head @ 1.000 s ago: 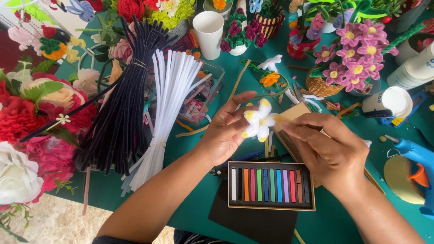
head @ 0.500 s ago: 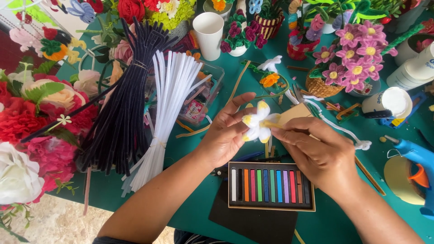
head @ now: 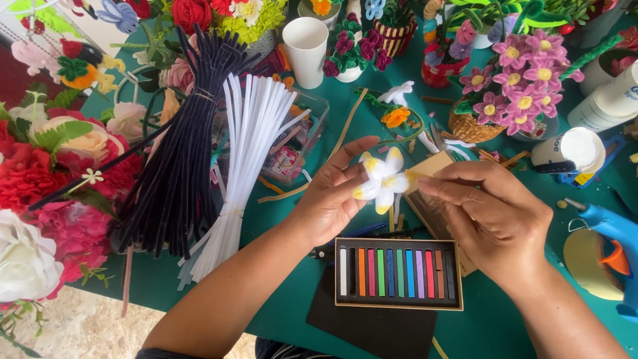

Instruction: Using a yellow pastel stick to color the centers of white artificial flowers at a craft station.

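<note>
Bare green table (head: 266, 292) lies open at the near centre, between the white pipe-cleaner bundle (head: 249, 153) and the box of coloured chalks (head: 397, 272). To the left, the dark pipe-cleaner bundle (head: 179, 166) and red fabric flowers (head: 40, 179) block passage. The far edge is crowded by a white cup (head: 307, 41) and small flower pots (head: 512, 80). On the right, a blue glue gun (head: 615, 233) and white bottle (head: 571, 151) narrow the room.

glue gun (head: 615, 229) cropped — flower's (head: 382, 179) stem hidden
</note>
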